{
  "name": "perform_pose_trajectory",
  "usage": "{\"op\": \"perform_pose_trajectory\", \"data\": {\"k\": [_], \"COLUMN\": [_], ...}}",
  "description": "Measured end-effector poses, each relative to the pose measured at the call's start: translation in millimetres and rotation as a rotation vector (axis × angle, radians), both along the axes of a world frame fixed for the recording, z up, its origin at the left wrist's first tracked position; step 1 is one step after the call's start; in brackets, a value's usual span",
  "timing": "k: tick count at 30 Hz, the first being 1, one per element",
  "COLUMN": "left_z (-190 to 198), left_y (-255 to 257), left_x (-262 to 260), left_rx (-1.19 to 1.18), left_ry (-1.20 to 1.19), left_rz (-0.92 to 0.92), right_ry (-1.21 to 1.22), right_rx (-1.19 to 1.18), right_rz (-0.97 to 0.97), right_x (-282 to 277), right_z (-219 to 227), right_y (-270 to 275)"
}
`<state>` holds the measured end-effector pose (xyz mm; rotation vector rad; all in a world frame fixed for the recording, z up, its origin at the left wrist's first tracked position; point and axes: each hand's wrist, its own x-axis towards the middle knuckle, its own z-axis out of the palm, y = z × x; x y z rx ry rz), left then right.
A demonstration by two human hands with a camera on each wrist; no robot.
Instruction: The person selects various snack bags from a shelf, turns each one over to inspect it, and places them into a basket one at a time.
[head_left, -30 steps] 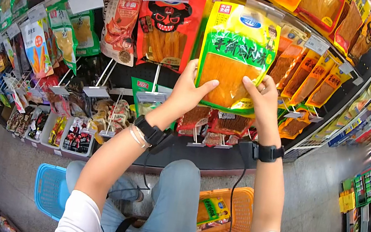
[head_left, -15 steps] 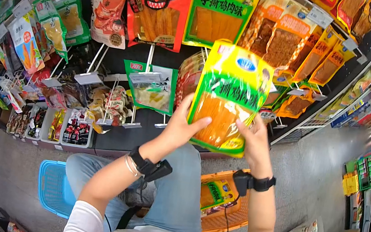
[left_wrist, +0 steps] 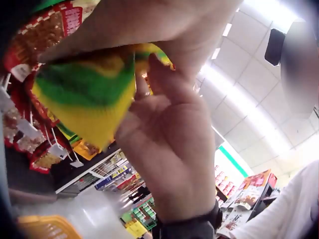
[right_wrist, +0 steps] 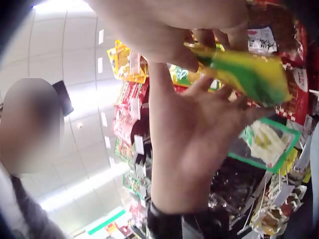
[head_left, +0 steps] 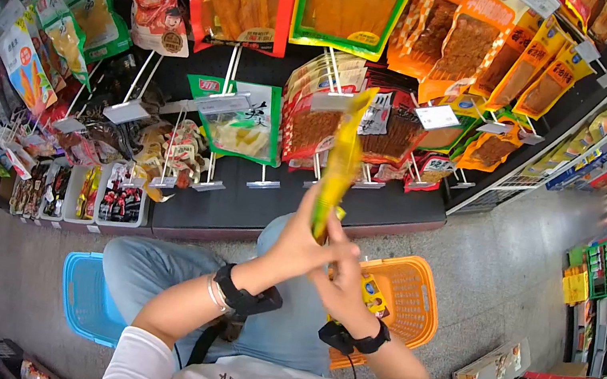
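A yellow-and-green snack packet [head_left: 343, 160] is turned nearly edge-on to the head view and stands upright above the lap. My left hand [head_left: 299, 247] holds its lower part from the left. Close against it, my right hand [head_left: 343, 278] grips the packet's lower end, and the two hands overlap in this view. The left wrist view shows the packet's blurred face [left_wrist: 89, 94] beside the right palm [left_wrist: 169, 124]. In the right wrist view the left palm [right_wrist: 192, 129] lies under the packet [right_wrist: 249, 74], its fingers spread along it; right fingertips curl over the near end.
Hanging snack bags, among them a matching yellow-green bag [head_left: 352, 3] and a red one [head_left: 239, 0], fill the rack ahead. Price-tag hooks [head_left: 225, 103] jut outward. An orange basket [head_left: 414, 298] with packets stands right of the legs, a blue basket [head_left: 77, 296] left.
The packet has come down and away from the rack, turning from face-on to edge-on. The right hand has moved left, up against the left hand. The view has tilted lower.
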<state>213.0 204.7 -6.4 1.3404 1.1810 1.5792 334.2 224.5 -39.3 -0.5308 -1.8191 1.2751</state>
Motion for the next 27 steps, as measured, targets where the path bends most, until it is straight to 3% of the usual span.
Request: {"op": "perform_pose_trajectory", "data": {"k": [1, 3, 5, 6, 9, 10, 13, 23, 26, 27], "left_z": [1.1, -6.1, -14.2, -19.8, -29.1, -33.1, -41.5, -43.8, -38.9, -40.3], "left_y": [-1.7, -4.5, -4.3, -4.6, -10.1, -10.7, -14.9, -13.9, -9.4, -6.8], "left_x": [-9.0, -22.8, -33.4, -37.7, -49.8, -52.4, -58.5, -61.0, -40.6, -30.8], "left_rx": [-0.041, -0.22, -0.234, -0.218, -0.276, -0.269, -0.284, -0.345, -0.316, -0.303], "left_ry": [-0.065, -0.439, -0.618, -0.626, -0.676, -0.661, -0.592, -0.576, -0.48, -0.428], "left_rz": [-0.061, -0.014, 0.026, 0.02, -0.021, -0.011, -0.014, -0.02, -0.03, -0.031], "right_ry": [-0.092, -0.269, -0.44, -0.518, -0.244, 0.026, -0.042, -0.031, 0.154, 0.044], "right_rx": [0.107, 0.291, 0.447, 0.471, 0.058, -0.182, -0.453, -0.447, -0.328, -0.146], "right_rz": [0.018, 0.011, -0.047, -0.196, -0.221, -0.139, 0.07, 0.025, -0.056, -0.176], "right_x": [0.1, 2.1, 6.3, 5.0, 10.7, 7.7, 21.5, 19.6, 25.2, 30.2], "right_z": [10.5, 19.6, 24.0, 24.2, -1.4, -10.1, -14.6, -25.3, -24.8, -25.7], "right_y": [-2.3, 0.5, 11.4, 17.2, 48.4, 51.9, 54.9, 47.1, 47.5, 48.0]}}
